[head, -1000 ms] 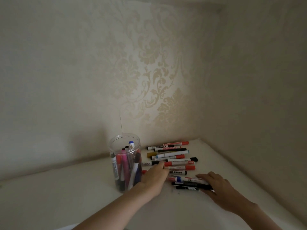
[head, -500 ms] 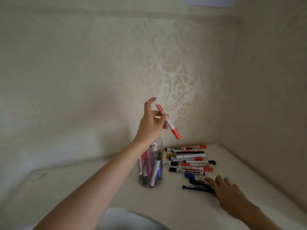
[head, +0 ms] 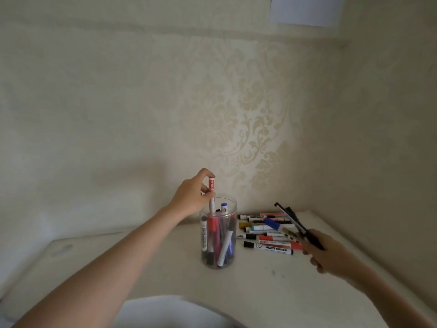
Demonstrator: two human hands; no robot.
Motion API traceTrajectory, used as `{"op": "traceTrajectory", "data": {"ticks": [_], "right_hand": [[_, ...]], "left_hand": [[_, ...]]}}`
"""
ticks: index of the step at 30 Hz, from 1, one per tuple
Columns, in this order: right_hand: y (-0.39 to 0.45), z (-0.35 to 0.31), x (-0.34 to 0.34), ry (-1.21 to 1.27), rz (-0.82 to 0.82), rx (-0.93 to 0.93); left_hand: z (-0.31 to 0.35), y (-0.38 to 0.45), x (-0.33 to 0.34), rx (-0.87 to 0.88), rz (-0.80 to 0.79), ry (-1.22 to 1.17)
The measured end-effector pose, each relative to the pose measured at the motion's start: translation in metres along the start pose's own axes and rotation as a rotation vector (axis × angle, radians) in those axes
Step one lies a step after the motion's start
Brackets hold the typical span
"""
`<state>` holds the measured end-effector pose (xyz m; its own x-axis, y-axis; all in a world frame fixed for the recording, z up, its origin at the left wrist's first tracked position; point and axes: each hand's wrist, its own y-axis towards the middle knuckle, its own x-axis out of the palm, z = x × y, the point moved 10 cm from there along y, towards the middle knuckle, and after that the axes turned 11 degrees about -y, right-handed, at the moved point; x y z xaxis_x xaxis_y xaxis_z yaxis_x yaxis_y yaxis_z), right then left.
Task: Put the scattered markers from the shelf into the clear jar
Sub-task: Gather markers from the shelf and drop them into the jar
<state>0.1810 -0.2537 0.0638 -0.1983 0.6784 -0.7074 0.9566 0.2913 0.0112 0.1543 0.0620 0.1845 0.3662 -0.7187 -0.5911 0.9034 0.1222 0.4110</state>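
Note:
The clear jar stands on the white shelf with several markers upright inside. My left hand hovers over its rim, pinching the top of a red marker that points straight down, its lower end inside the jar. Right of the jar lies a heap of scattered markers, red, black, blue and yellow. My right hand is raised above the heap's near right side, gripping a bundle of markers: black ones and a blue-capped one, fanned up and to the left.
Patterned wallpaper covers the back wall, and a plain side wall closes the corner at the right, just behind the heap. A pale rounded object fills the bottom edge of the view. A white sheet hangs on the wall at the top right.
My left hand has come down from mid-air and turned the red marker vertical into the jar. My right hand has lifted a bundle of markers off the shelf.

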Motion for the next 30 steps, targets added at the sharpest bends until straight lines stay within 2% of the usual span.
{"op": "traceTrajectory", "data": {"ticks": [4, 6, 11, 16, 19, 22, 25, 27, 30], "right_hand": [[0.008, -0.069, -0.039, -0.016, 0.144, -0.148], [0.013, -0.109, -0.042, -0.099, 0.098, -0.207], [0.043, -0.181, -0.030, -0.389, 0.047, -0.269], [0.073, -0.215, 0.006, -0.644, -0.109, -0.213], [0.079, -0.230, 0.026, -0.639, -0.171, -0.177], [0.084, -0.245, 0.039, -0.582, -0.134, -0.171], [0.090, -0.249, 0.044, -0.425, -0.128, -0.156], [0.092, -0.242, 0.033, -0.316, -0.100, -0.134], [0.081, -0.223, 0.010, -0.430, -0.100, -0.143]], "left_hand": [[-0.005, -0.003, 0.018, 0.001, -0.146, 0.122], [-0.009, -0.007, 0.024, -0.012, -0.201, 0.159], [0.000, -0.005, 0.002, 0.025, -0.032, -0.082], [-0.002, -0.006, 0.017, 0.015, -0.196, -0.029], [-0.002, -0.007, 0.027, 0.027, -0.247, -0.039], [-0.003, -0.005, 0.029, -0.012, -0.215, -0.097], [-0.012, -0.002, 0.023, -0.075, -0.138, -0.188], [-0.013, -0.005, 0.024, -0.073, -0.186, -0.197], [-0.018, -0.007, 0.020, -0.019, -0.194, -0.164]]}}
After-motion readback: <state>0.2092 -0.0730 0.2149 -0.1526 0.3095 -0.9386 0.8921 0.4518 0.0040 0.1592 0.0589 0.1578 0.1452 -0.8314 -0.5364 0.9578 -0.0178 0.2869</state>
